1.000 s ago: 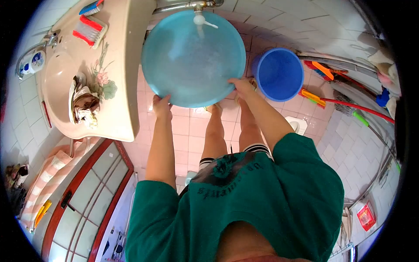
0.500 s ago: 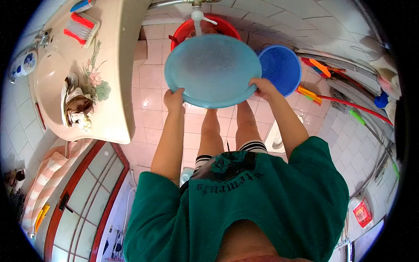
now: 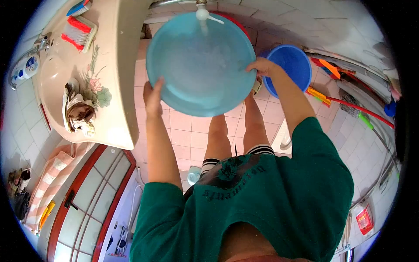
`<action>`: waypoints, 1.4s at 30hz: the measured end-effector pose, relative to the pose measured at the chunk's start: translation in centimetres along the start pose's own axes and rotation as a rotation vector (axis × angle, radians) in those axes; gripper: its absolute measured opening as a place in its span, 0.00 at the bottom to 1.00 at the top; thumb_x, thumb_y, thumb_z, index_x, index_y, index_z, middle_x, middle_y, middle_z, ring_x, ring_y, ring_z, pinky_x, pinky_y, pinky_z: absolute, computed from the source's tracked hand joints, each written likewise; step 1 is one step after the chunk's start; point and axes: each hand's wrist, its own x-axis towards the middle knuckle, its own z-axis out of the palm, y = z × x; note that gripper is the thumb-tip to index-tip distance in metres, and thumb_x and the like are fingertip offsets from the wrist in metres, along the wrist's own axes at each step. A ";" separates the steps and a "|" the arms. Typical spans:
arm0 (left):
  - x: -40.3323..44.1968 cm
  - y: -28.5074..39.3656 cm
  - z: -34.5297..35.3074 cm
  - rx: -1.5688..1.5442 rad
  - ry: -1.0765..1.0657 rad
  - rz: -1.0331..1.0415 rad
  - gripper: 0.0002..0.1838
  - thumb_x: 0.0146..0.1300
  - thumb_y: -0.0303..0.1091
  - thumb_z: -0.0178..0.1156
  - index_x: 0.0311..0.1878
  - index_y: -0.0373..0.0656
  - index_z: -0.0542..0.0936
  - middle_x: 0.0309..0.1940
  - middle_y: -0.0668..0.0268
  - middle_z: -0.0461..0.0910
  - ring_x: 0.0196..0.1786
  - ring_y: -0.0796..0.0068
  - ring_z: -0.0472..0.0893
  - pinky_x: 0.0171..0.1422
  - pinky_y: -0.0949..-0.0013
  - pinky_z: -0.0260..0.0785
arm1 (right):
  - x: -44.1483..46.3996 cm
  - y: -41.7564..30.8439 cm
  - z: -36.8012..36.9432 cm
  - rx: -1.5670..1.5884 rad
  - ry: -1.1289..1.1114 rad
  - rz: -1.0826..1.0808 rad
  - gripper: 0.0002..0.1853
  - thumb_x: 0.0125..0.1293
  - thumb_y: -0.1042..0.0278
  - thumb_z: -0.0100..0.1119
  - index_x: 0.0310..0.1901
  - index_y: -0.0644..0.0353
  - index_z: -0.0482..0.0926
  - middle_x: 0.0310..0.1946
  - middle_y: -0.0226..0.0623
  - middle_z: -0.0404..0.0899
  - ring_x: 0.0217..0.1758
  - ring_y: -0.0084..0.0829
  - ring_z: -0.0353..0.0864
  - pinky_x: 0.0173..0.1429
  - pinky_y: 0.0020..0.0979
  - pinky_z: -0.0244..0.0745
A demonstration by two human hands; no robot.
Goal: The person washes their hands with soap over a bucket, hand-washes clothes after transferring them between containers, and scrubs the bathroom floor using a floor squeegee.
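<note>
Basin, how far along: the basin (image 3: pixel 183 78) is off the floor and in both hands, so the lifting looks done; it is not set down and neither hand has let go. Whether any filling or emptying is complete, I cannot tell.
Basin, place: between the two hands, under the tap (image 3: pixel 202 14), which juts in beyond the grip.
Basin, looks: round, wide, pale blue-green plastic with a rolled rim; the inside is hazy, and I cannot tell whether water lies in it. No crack shows.
Left hand: the left hand (image 3: pixel 153 96) grasps the near left rim, thumb along the edge.
Right hand: the right hand (image 3: pixel 264 67) clasps the right rim, the fingers underneath hidden.
Red tub: the red tub (image 3: pixel 238 23) shows only as a strip past the basin's far edge, beyond the right hand; its contents are hidden.
Bucket: a blue bucket (image 3: pixel 293 65) stands just right of the right hand, partly behind that wrist.
Sink: the sink (image 3: pixel 124 87) lies left of the left hand, bearing a red-and-white brush (image 3: pixel 80 32) and a crumpled cloth (image 3: pixel 80 111).
Broom: a yellow-headed broom (image 3: pixel 318 94) lies farther right of the right hand, past the bucket.
</note>
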 end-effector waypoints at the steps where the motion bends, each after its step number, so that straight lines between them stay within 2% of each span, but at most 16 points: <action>1: 1.0 1.3 -0.1 -0.058 -0.074 -0.080 0.25 0.46 0.42 0.63 0.40 0.31 0.67 0.36 0.58 0.72 0.36 0.67 0.73 0.41 0.69 0.67 | -0.7 -0.9 -0.2 -0.094 -0.039 -0.015 0.22 0.41 0.73 0.62 0.42 0.68 0.71 0.36 0.42 0.75 0.35 0.31 0.75 0.36 0.28 0.71; 3: 2.2 2.2 0.2 0.007 -0.078 -0.227 0.22 0.44 0.38 0.63 0.36 0.30 0.69 0.34 0.57 0.73 0.33 0.66 0.74 0.38 0.67 0.68 | -0.9 -2.1 -0.4 -0.156 -0.070 0.023 0.23 0.41 0.72 0.62 0.43 0.67 0.71 0.37 0.43 0.75 0.36 0.32 0.75 0.38 0.28 0.72; 5: 3.2 0.5 -0.5 0.134 -0.076 -0.201 0.20 0.42 0.35 0.62 0.34 0.30 0.71 0.31 0.57 0.74 0.32 0.66 0.74 0.36 0.68 0.68 | 0.5 -2.2 -0.8 -0.217 -0.111 0.055 0.24 0.41 0.71 0.62 0.43 0.67 0.71 0.37 0.43 0.75 0.37 0.33 0.76 0.39 0.28 0.72; 8: 3.4 -0.4 -0.2 0.294 -0.012 -0.153 0.15 0.40 0.31 0.59 0.30 0.29 0.73 0.27 0.57 0.75 0.29 0.67 0.74 0.34 0.69 0.67 | 1.7 -2.0 -0.7 -0.108 0.072 0.006 0.25 0.44 0.67 0.61 0.46 0.66 0.69 0.42 0.44 0.73 0.43 0.34 0.74 0.44 0.32 0.72; 10: 1.7 -1.0 -0.3 0.333 0.064 -0.156 0.13 0.39 0.29 0.57 0.28 0.29 0.73 0.26 0.58 0.75 0.28 0.68 0.74 0.33 0.69 0.67 | 1.5 -1.0 1.0 0.248 0.109 -0.057 0.25 0.48 0.61 0.59 0.48 0.64 0.68 0.45 0.43 0.71 0.48 0.35 0.71 0.47 0.35 0.70; 14: -2.3 -1.0 1.4 0.181 0.273 0.001 0.11 0.39 0.28 0.56 0.26 0.30 0.73 0.24 0.60 0.74 0.25 0.72 0.71 0.29 0.69 0.64 | 0.3 3.6 4.8 0.456 0.098 -0.148 0.26 0.52 0.60 0.56 0.51 0.63 0.65 0.49 0.44 0.67 0.52 0.37 0.67 0.51 0.37 0.67; 16: -2.7 -2.1 1.8 0.141 0.378 -0.162 0.11 0.39 0.28 0.56 0.25 0.30 0.72 0.23 0.61 0.74 0.24 0.75 0.70 0.28 0.70 0.64 | -2.1 5.6 8.1 0.918 -0.052 -0.194 0.23 0.54 0.66 0.53 0.51 0.65 0.63 0.51 0.44 0.66 0.53 0.34 0.66 0.55 0.37 0.64; 19: -5.0 -3.3 3.3 0.004 0.385 -0.053 0.10 0.40 0.25 0.54 0.27 0.29 0.72 0.24 0.61 0.74 0.24 0.75 0.70 0.29 0.71 0.64 | -2.7 8.1 11.5 1.005 -0.078 -0.052 0.27 0.52 0.74 0.53 0.55 0.63 0.59 0.51 0.45 0.63 0.52 0.40 0.66 0.56 0.38 0.63; 20: -6.1 -2.9 4.1 -0.071 0.415 0.035 0.09 0.41 0.23 0.53 0.28 0.28 0.71 0.25 0.61 0.74 0.25 0.75 0.70 0.29 0.70 0.64 | -2.2 8.4 12.3 1.007 -0.074 -0.052 0.27 0.52 0.74 0.53 0.55 0.63 0.59 0.51 0.45 0.63 0.52 0.40 0.66 0.56 0.38 0.63; 22: -7.6 -2.3 4.6 -0.124 0.429 0.004 0.08 0.42 0.22 0.52 0.29 0.29 0.71 0.24 0.61 0.73 0.27 0.75 0.71 0.31 0.71 0.65 | -1.4 8.8 13.7 0.918 0.215 0.044 0.29 0.46 0.83 0.53 0.53 0.66 0.59 0.47 0.45 0.65 0.50 0.41 0.66 0.55 0.38 0.65; 29: -5.1 -0.9 1.0 0.133 0.315 0.079 0.26 0.46 0.39 0.64 0.41 0.30 0.65 0.33 0.59 0.69 0.37 0.69 0.71 0.38 0.71 0.67 | 2.3 4.7 8.4 0.711 0.162 0.121 0.26 0.41 0.86 0.53 0.47 0.70 0.64 0.41 0.47 0.68 0.43 0.41 0.71 0.49 0.38 0.70; 31: -2.5 0.7 0.4 0.269 0.360 0.148 0.31 0.44 0.44 0.66 0.42 0.30 0.65 0.36 0.57 0.69 0.42 0.67 0.70 0.41 0.67 0.67 | 5.7 6.4 4.8 0.182 0.140 0.008 0.21 0.40 0.84 0.55 0.42 0.70 0.69 0.35 0.46 0.72 0.35 0.41 0.74 0.44 0.37 0.72; 33: 1.2 1.3 -0.5 0.322 0.352 0.177 0.31 0.43 0.45 0.66 0.42 0.31 0.66 0.37 0.57 0.69 0.44 0.67 0.69 0.42 0.65 0.67 | 3.9 4.3 3.4 0.243 0.072 -0.040 0.19 0.40 0.83 0.56 0.40 0.70 0.71 0.33 0.44 0.74 0.33 0.39 0.74 0.42 0.37 0.73; 35: 4.7 0.8 -1.6 0.064 0.074 -0.191 0.27 0.41 0.40 0.67 0.42 0.32 0.71 0.38 0.55 0.73 0.40 0.65 0.73 0.45 0.68 0.65 | 1.7 1.5 2.2 0.301 0.009 -0.088 0.18 0.39 0.82 0.57 0.38 0.70 0.73 0.31 0.43 0.75 0.30 0.38 0.75 0.41 0.36 0.74; 38: 6.2 1.0 -1.0 -0.208 -0.140 -0.239 0.26 0.42 0.35 0.65 0.44 0.31 0.70 0.36 0.57 0.74 0.38 0.66 0.74 0.43 0.68 0.66 | 0.1 -1.7 1.5 0.151 -0.018 0.048 0.18 0.42 0.83 0.55 0.39 0.75 0.70 0.37 0.49 0.73 0.38 0.39 0.75 0.44 0.35 0.73; 42: 4.8 -0.5 -1.4 -0.038 -0.066 -0.258 0.22 0.42 0.21 0.57 0.45 0.29 0.69 0.39 0.56 0.74 0.38 0.65 0.74 0.42 0.67 0.67 | 1.7 -3.3 1.2 0.015 -0.051 0.032 0.21 0.42 0.82 0.56 0.43 0.71 0.70 0.38 0.45 0.74 0.39 0.36 0.75 0.44 0.35 0.73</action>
